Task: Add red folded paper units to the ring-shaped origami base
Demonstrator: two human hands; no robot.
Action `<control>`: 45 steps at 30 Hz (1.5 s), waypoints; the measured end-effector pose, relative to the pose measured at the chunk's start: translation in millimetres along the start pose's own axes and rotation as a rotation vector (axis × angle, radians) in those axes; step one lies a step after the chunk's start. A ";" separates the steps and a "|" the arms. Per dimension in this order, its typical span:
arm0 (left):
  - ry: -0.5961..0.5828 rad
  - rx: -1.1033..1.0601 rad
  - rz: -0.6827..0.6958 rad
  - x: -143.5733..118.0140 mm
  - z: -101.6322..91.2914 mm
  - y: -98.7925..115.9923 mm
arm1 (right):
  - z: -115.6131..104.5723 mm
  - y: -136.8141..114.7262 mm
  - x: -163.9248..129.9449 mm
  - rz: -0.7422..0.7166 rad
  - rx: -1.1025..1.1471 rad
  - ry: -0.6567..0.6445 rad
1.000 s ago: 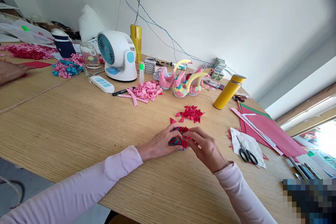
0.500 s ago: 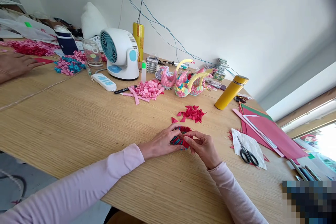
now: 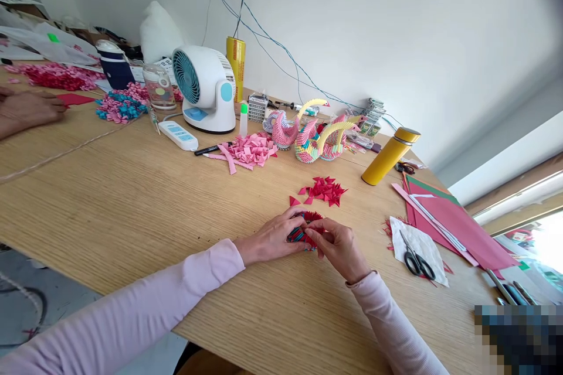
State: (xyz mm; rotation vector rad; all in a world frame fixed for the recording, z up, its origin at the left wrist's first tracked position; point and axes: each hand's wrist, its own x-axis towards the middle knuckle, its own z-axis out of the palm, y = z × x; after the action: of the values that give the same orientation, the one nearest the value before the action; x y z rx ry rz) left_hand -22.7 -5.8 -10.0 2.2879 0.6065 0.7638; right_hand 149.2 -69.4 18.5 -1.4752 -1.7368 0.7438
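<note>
Pale sleeves (image 3: pixel 132 310) covered both forearms, which extended over the near part of the desk (image 3: pixel 176 199). The left hand (image 3: pixel 277 237) was wrapped around the left side of a red and blue paper ring (image 3: pixel 313 217). The right hand (image 3: pixel 341 243) was pinched on the right rim; whether a loose piece lay between its fingertips could not be told. The ring was located between the two hands. To the right, scissors (image 3: pixel 412 253) lay on a white cloth (image 3: pixel 433 246), near red paper sheets (image 3: pixel 470 231). Just beyond the ring lay a pile of red triangles (image 3: pixel 326 191). Farther back were a yellow flask (image 3: pixel 387 161) at right, paper swans (image 3: pixel 308 143) at centre, and a pile of pink pieces (image 3: pixel 253 149) beside a black marker (image 3: pixel 209 150). Another person's hand (image 3: pixel 33 111) was at far left. A white fan (image 3: pixel 206 85) stood behind the pink pile, and cables (image 3: pixel 281 50) ran along the rear wall (image 3: pixel 373 23)
</note>
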 end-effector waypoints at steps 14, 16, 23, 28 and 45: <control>-0.048 -0.064 0.067 0.2 -13.3 1.5 | -0.3 -4.9 0.8 -0.018 -0.069 0.033; -0.059 -0.071 0.065 0.2 -16.0 3.4 | 0.1 -4.5 1.1 -0.007 -0.052 0.036; -0.030 -0.034 0.101 -0.3 -13.6 3.1 | 2.9 -1.2 0.0 0.019 0.017 0.056; -0.006 0.012 0.109 0.8 -11.4 2.5 | 3.5 0.4 0.1 0.037 0.049 0.047; 0.060 0.006 0.071 0.6 -4.0 4.0 | 7.0 3.1 -1.0 0.005 -0.001 0.092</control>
State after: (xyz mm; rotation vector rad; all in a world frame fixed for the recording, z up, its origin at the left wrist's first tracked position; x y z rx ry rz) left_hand -24.1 -6.4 -4.5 2.3094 0.5569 0.8680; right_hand 145.2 -69.7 11.9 -1.4917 -1.6650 0.6674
